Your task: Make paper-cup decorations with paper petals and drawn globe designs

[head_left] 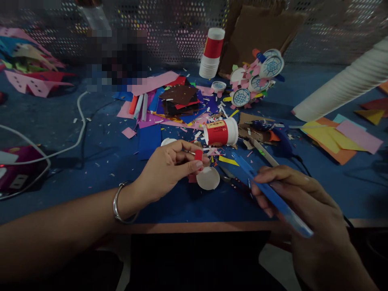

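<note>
Between the thumb and fingers of my left hand [169,167] is a small red paper strip [198,155], bent upward. My right hand [298,202] grips a long blue pen-like tool [274,194], its narrow end pointing to the far left. Just below my left fingertips lies a white paper disc [208,178]. Dark-handled scissors [235,180] rest on the table between my hands. A red and white paper cup [220,132] lies on its side beyond them. A yellow strip [228,160] is near the scissors.
Coloured paper sheets [178,99] and scraps cover the middle. A stack of paper cups [212,52] stands behind, beside decorated discs on a cluster [254,79]. A blue glue gun [283,139] lies right, near a long white cup stack [342,81]. A cable [80,121] and purple power socket [21,165] are left.
</note>
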A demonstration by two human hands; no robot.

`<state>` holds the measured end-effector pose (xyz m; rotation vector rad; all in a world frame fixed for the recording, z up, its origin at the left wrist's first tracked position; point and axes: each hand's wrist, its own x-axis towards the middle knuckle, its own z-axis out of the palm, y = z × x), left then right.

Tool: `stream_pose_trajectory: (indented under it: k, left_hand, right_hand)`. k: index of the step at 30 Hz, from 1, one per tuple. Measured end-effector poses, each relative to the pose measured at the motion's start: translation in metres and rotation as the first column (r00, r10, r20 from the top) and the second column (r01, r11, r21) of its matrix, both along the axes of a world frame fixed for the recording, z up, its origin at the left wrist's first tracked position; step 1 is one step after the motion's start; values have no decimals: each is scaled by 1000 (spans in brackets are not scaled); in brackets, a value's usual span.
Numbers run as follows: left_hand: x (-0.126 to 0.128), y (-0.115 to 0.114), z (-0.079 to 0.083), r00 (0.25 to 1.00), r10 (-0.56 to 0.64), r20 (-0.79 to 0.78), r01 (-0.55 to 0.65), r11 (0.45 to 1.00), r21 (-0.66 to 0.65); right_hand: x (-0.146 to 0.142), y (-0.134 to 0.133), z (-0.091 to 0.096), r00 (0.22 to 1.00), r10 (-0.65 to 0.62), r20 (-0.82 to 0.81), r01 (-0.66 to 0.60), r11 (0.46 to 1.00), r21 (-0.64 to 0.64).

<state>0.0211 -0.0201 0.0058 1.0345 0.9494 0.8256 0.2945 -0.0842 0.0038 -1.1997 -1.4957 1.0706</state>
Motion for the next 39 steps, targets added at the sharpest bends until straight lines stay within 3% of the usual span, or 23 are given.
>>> stream_pose_trajectory:
  k: [2,4,7,10,14,20,28,39]
  left_hand:
    - [0,0,0,1000,-10,-9,10,1000,4]
    - [0,0,-1,999,-29,-40,31,999,31]
    - [0,-1,-3,996,-52,-78,59,993,101]
    - [-1,-2,-3,993,-47,-109,67,981,181]
    - [-1,-2,-2,985,-51,-162,89,968,236]
    - [1,-5,2,983,-79,-166,120,961,250]
    - [4,-8,0,977,-95,-190,143,956,257]
    - [2,-9,-1,969,-118,-217,170,955,243]
  right_hand:
    - [-8,-4,-4,989,20,-146,-32,996,-78]
    - [-15,-7,-7,988,12,-154,-21,998,-57]
    - [-25,-13,-13,994,-104,-28,107,989,100]
    - [-37,-19,-17,972,-229,50,202,926,318]
    - [-51,-23,-19,948,-250,197,131,870,475]
    - [-61,-16,-14,952,-147,269,-26,837,547]
    - [-61,-22,-20,918,-196,344,6,876,482]
    - [-62,-20,-19,921,-195,338,-14,850,527]
